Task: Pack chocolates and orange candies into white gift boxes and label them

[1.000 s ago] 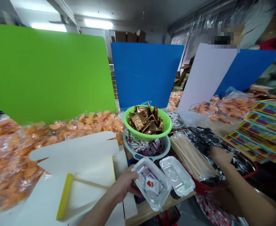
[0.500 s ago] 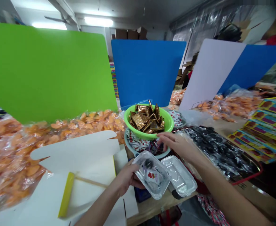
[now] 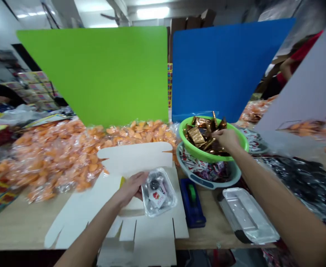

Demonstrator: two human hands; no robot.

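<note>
My left hand (image 3: 131, 188) is closed on the left edge of a clear plastic tray (image 3: 167, 202) above white cardboard (image 3: 135, 157). Inside the tray lie a small black item (image 3: 154, 184) and a white sachet with a red print (image 3: 157, 198). My right hand (image 3: 229, 139) reaches into a light green bowl (image 3: 242, 142), its fingertips pinched at the gold-foil packets (image 3: 196, 135) heaped there. Which packet it grips is partly hidden. Beneath the green bowl, a grey-blue basin (image 3: 207, 182) holds white and purple sachets (image 3: 217, 170).
Orange pieces in clear wrap (image 3: 68, 155) cover the left of the table. A blue tape dispenser (image 3: 193, 207) and stacked clear trays (image 3: 249, 215) lie near the front edge. Black wrapped items (image 3: 299, 178) are at right. Green (image 3: 110, 74) and blue (image 3: 215, 70) boards stand behind.
My right hand has moved from the basin's edge up into the green bowl. The left hand has carried the tray left over the white cardboard. The view has turned left.
</note>
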